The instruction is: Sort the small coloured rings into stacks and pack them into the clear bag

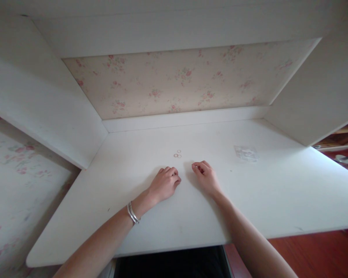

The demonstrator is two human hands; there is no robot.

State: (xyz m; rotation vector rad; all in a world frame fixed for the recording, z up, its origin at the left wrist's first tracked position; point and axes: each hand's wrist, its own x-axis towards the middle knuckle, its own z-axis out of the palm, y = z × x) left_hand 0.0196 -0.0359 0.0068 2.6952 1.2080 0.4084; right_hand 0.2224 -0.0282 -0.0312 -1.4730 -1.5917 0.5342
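Observation:
My left hand [164, 183] rests low over the white desk with its fingers curled and the thumb close to the forefinger. Anything held in it is too small or hidden to tell. To its right, my right hand [206, 178] has thumb and forefinger pinched together, the other fingers folded in. What lies in that pinch cannot be made out. Just beyond the two hands, small thin tan rings [179, 151] lie close together on the desk. The hands are apart from each other and from the rings. A silver bracelet circles my left wrist.
A clear plastic bag [246, 153] lies on the desk [278, 185] to the right. White side panels and a floral-papered wall [174, 83] enclose the back. The desk's front edge runs close to my body, with a reddish floor [316, 251] at lower right.

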